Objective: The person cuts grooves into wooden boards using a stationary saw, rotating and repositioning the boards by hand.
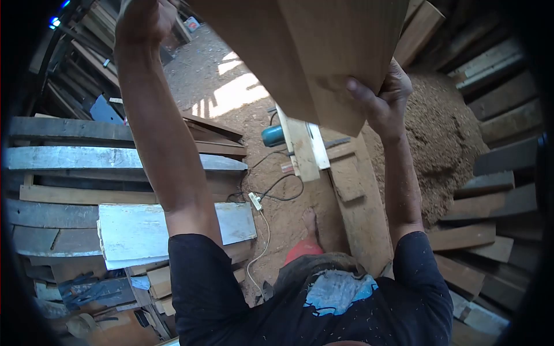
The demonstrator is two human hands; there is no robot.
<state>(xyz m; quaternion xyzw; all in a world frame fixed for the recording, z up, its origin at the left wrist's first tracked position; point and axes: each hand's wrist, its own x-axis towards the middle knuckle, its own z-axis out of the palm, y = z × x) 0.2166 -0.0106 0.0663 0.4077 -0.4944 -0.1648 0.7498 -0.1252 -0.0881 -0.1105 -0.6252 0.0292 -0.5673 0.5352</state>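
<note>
Raised ahead of the body: a board (332,57), gripped near its lower corner by the right hand (388,106); left hand (144,20) cut off, closure impossible to tell. Possible slip from uneven support onto the bare foot (310,221); possible stumble from looped cord (302,187).

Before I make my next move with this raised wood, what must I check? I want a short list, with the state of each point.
1. Right hand has its grip on the raised wood: ok.
2. Left hand has a firm grip: cannot tell, cut off by the picture's top edge.
3. Black cord not touching the visible foot: ok.
4. That foot protected: not ok, bare.
5. Green tool unplugged: cannot tell.
</note>
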